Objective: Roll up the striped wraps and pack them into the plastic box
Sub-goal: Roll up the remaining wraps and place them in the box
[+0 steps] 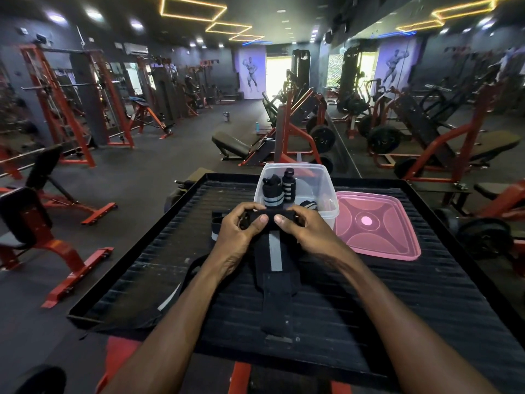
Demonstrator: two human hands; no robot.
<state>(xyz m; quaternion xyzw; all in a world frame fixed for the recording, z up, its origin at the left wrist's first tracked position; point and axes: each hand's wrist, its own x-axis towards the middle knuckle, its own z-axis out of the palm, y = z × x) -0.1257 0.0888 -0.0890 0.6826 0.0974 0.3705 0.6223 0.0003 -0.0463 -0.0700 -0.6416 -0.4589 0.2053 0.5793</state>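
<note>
A black wrap with a grey stripe (275,253) lies lengthwise on the black ribbed platform (369,294), its far end rolled up. My left hand (241,231) and my right hand (306,227) both grip that rolled end, thumbs on top. Just behind the hands stands the clear plastic box (326,191). It holds two rolled striped wraps (274,191) standing upright and a third one lower at the right (309,205). Another loose wrap (216,227) lies to the left of my left hand, partly hidden by it.
A pink translucent lid (377,226) lies flat right of the box. A black strap (181,282) loops under my left forearm. The platform has a raised rim (181,200). Gym benches and red machines stand on the floor around it, with a mirror wall at right.
</note>
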